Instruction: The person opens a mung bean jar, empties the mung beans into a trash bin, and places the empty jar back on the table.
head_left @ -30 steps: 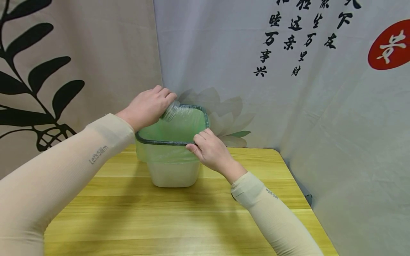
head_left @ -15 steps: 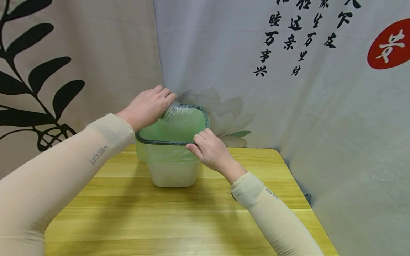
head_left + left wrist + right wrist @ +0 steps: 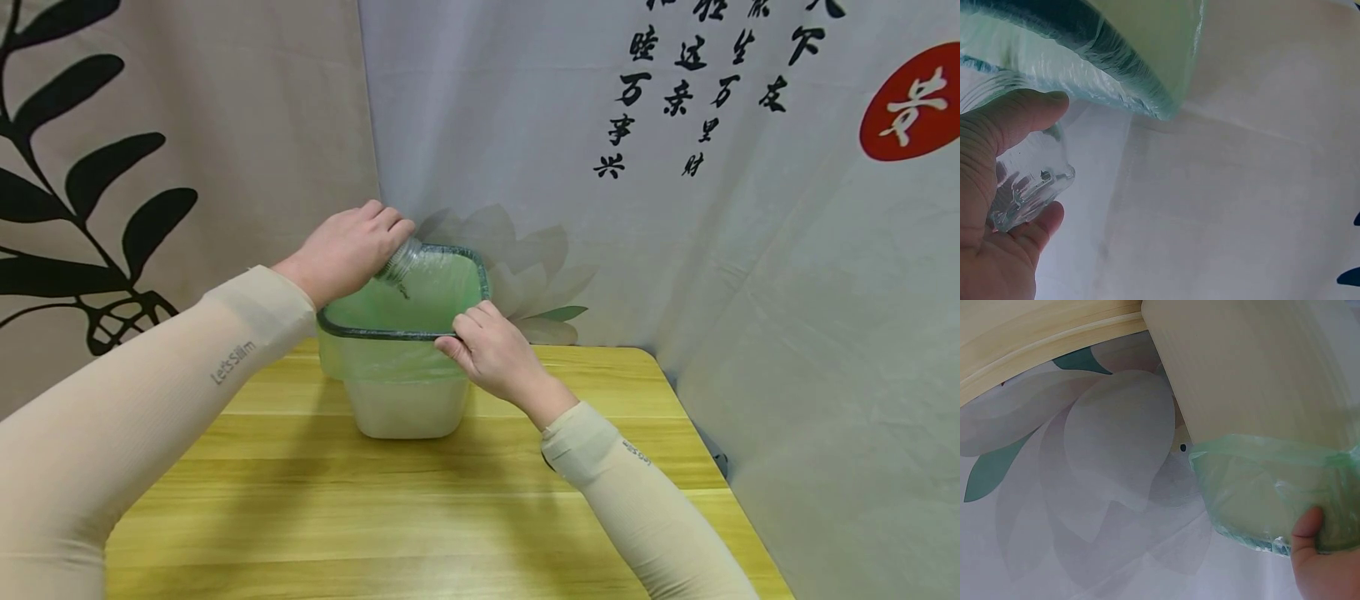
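Emptying step: left hand (image 3: pixel 345 250) gripping clear jar (image 3: pixel 399 261), mouth tipped over far-left corner of lined bin (image 3: pixel 405 333). Right hand (image 3: pixel 487 350) pinching near rim. Next: probably steeper tilt, bin steadied.

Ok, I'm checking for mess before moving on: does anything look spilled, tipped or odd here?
Nothing is spilled on the table. The only tilted thing is the clear jar, which the left hand holds mouth-down over the lined bin. The right hand grips the bin's rim, and the bin stands upright.
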`<state>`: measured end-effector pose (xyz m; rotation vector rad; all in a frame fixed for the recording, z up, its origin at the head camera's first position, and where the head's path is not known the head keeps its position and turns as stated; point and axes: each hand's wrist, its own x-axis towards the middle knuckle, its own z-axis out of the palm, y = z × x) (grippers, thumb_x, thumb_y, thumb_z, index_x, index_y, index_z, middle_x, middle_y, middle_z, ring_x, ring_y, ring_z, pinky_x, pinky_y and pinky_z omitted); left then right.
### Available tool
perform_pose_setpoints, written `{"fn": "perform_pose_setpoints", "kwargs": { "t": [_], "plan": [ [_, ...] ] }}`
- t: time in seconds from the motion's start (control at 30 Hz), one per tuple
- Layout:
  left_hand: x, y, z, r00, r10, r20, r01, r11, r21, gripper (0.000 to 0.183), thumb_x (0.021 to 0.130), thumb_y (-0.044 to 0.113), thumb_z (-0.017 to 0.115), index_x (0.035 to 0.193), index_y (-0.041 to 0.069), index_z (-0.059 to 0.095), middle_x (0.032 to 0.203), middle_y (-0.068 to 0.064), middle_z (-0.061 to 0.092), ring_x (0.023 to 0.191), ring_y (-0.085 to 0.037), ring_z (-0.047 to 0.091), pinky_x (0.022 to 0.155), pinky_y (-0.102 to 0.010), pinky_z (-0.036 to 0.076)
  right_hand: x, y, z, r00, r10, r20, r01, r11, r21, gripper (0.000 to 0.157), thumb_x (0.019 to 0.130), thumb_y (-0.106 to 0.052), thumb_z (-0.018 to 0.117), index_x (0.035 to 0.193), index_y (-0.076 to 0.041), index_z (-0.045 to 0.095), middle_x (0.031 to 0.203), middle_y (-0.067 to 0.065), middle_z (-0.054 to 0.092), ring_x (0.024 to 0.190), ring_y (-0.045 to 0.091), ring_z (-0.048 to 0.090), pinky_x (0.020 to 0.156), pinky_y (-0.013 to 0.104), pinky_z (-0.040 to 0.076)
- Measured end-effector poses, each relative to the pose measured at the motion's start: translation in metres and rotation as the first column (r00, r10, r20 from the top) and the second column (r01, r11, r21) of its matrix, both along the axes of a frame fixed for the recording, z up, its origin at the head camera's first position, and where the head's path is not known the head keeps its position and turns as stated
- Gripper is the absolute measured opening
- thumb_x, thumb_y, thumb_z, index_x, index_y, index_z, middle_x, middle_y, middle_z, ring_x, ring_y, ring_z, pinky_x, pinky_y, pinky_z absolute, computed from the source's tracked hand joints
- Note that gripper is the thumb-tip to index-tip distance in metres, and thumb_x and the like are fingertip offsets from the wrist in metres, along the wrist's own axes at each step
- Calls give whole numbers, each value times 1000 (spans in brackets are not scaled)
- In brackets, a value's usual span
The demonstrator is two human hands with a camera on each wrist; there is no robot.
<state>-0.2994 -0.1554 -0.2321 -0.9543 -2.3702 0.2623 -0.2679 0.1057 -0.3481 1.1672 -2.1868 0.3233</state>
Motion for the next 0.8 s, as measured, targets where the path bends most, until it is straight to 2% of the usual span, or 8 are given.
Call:
{"fn": "perform_pose_setpoints", "kwargs": {
  "t": [0.33, 0.8],
  "plan": [
    [0, 0, 0, 1000, 14, 4, -14, 999, -32, 31, 95, -18, 66, 123, -5, 62, 116, -22, 69, 106, -39, 64, 94, -46, 61, 1, -1, 0, 1000, -15, 16, 15, 1000, 8, 62, 110, -59, 24, 78, -11, 48, 75, 2, 48, 87, 25, 56, 88, 35, 48],
    [-1, 0, -2, 999, -17, -42, 14, 997, -72, 27, 94, -16, 69, 117, -5, 60, 113, -20, 69, 102, -38, 64, 90, -44, 62, 1, 0, 0, 1000, -7, -3, 7, 1000, -5, 62, 110, -59, 24, 78, -11, 48, 74, 2, 48, 86, 25, 56, 87, 35, 48]
  ]
}}
